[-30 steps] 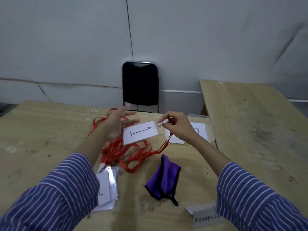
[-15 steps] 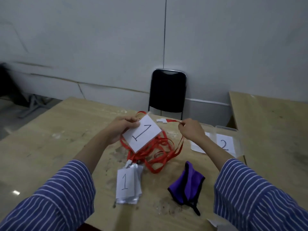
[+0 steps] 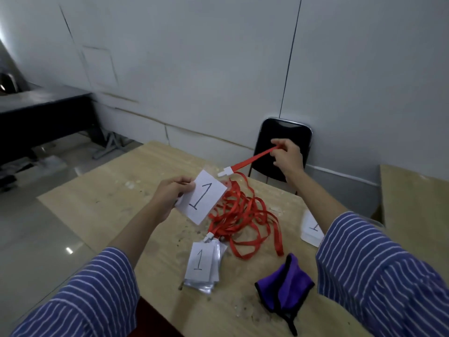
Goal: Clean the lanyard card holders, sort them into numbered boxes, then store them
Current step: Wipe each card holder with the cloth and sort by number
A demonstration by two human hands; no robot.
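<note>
A: The card holder (image 3: pixel 201 200) with the number 1 is in your left hand (image 3: pixel 170 199), above the table (image 3: pixel 102 198). Your thumb and fingers are curled and pinch its left edge. Its long side goes from near-left to far-right, tilted, and the top of the 1 points to the far right.

B: And my right hand (image 3: pixel 288 156)?

A: It is lifted higher, in front of the black chair (image 3: pixel 285 152). Your fingertips pinch one red lanyard strap (image 3: pixel 252 160). This strap is stretched straight, going down and to the left from your fingers, and its white clip (image 3: pixel 224 171) hangs free at the low end, just beside the far corner of your card.

B: Where are the others?

A: The red lanyards (image 3: pixel 243 215) lie in a tangle on the table, to the right of your card. A stack of holders (image 3: pixel 202 266), also showing a 1, lies flat at the near end of the tangle, its long side running away from you. The purple cloth (image 3: pixel 284 288) lies near them on the right. Your right sleeve (image 3: pixel 379 276) partly hides another white card (image 3: pixel 309 227).
</note>
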